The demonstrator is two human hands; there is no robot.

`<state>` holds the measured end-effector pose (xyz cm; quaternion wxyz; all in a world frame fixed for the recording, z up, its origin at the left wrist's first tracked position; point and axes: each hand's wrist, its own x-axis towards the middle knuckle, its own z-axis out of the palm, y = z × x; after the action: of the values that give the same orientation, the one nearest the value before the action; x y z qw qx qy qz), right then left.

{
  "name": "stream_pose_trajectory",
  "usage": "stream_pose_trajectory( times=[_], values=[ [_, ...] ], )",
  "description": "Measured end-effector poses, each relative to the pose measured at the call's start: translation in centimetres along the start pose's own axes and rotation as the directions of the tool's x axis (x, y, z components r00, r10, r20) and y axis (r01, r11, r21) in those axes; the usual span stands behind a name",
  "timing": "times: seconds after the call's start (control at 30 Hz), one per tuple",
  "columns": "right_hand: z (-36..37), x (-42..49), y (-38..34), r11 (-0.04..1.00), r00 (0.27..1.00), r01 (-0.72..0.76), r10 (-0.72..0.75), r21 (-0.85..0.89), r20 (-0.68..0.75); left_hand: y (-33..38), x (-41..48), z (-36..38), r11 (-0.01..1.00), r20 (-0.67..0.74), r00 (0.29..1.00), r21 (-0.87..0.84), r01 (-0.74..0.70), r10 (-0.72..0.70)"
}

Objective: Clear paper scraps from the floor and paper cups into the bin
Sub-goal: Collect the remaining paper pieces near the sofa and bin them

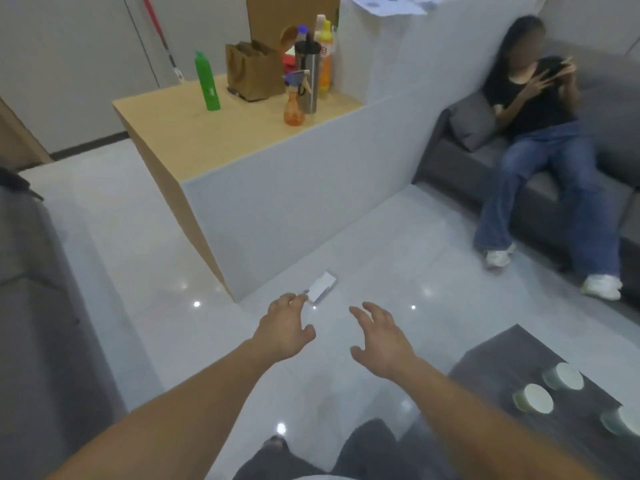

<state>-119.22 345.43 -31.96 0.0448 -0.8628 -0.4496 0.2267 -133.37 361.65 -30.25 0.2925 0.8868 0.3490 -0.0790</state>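
Note:
A white paper scrap [322, 286] lies on the glossy floor beside the base of a low counter. My left hand [284, 329] reaches out with fingers spread, its fingertips just short of the scrap's near end. To its right my right hand [380, 337] hovers over the floor, fingers apart and holding nothing. Three green-and-white paper cups [533, 398] [564, 375] [621, 420] stand on a dark low table [498, 362] at the lower right. No bin is in sight.
The low counter [214, 133] carries a green bottle [206, 81], a brown bag, a steel tumbler and spray bottles. A person [540, 140] sits on a grey sofa at the right, feet on the floor. Another grey seat [31, 289] fills the left edge.

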Motion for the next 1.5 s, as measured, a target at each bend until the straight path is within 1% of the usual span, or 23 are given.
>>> stream_pose_trajectory(
  times=[0.1,0.23,0.37,0.43,0.5,0.63,0.73,0.83,0.93,1.1,1.2,1.3,1.43,1.5],
  values=[
    [-1.3,4.5,0.4,0.998,0.998,-0.06,0.059,0.036,0.015,-0.5,6.0,-1.8,1.0,0.045,0.999,0.016,-0.01,0.009],
    [-2.4,11.2,2.3,0.991,0.994,-0.108,0.107,0.078,0.024,0.1,13.4,-2.4,0.999,0.12,0.992,0.04,-0.035,0.03],
    [-3.3,20.2,5.4,0.992,0.995,-0.093,0.089,0.091,0.046,0.8,22.4,-2.6,0.997,0.166,0.986,0.07,-0.025,0.013],
    [-3.7,25.2,7.4,0.992,0.995,-0.078,0.072,0.094,0.073,0.9,27.1,-2.5,0.996,0.18,0.983,0.092,0.002,-0.018],
    [-3.7,30.1,9.7,0.992,0.99,-0.071,0.058,0.107,0.125,0.6,31.6,-2.0,0.993,0.222,0.972,0.105,0.054,-0.076],
    [-1.2,39.3,14.9,0.991,0.972,-0.087,0.062,0.104,0.225,-1.3,40.3,1.3,0.98,0.304,0.938,0.159,0.121,-0.165],
    [3.5,46.1,19.0,0.992,0.955,-0.093,0.065,0.085,0.289,-3.4,46.9,6.2,0.979,0.339,0.923,0.153,0.137,-0.182],
    [10.6,52.9,22.1,0.997,0.942,-0.06,0.04,0.049,0.332,-6.0,53.8,12.8,0.98,0.34,0.921,0.111,0.164,-0.192],
    [19.1,59.0,24.4,1.0,0.941,0.0,-0.007,0.022,0.339,-9.3,60.6,20.1,0.985,0.34,0.926,0.102,0.14,-0.167],
    [32.4,67.5,27.2,0.985,0.926,0.143,-0.098,-0.098,0.364,-15.4,69.7,30.7,0.989,0.311,0.941,0.107,0.103,-0.132],
    [38.2,71.7,27.6,0.939,0.892,0.294,-0.201,-0.181,0.405,-19.3,72.6,35.2,0.988,0.331,0.933,0.117,0.105,-0.139],
    [42.0,75.1,27.6,0.871,0.865,0.429,-0.32,-0.24,0.387,-22.8,73.7,38.1,0.987,0.331,0.934,0.124,0.101,-0.137],
    [44.6,78.5,27.9,0.836,0.842,0.476,-0.343,-0.274,0.416,-25.9,73.7,39.8,0.983,0.321,0.931,0.113,0.145,-0.174],
    [45.0,79.2,28.0,0.827,0.856,0.479,-0.368,-0.293,0.363,-26.7,73.6,40.0,0.986,0.326,0.932,0.099,0.134,-0.159]
  ],
)
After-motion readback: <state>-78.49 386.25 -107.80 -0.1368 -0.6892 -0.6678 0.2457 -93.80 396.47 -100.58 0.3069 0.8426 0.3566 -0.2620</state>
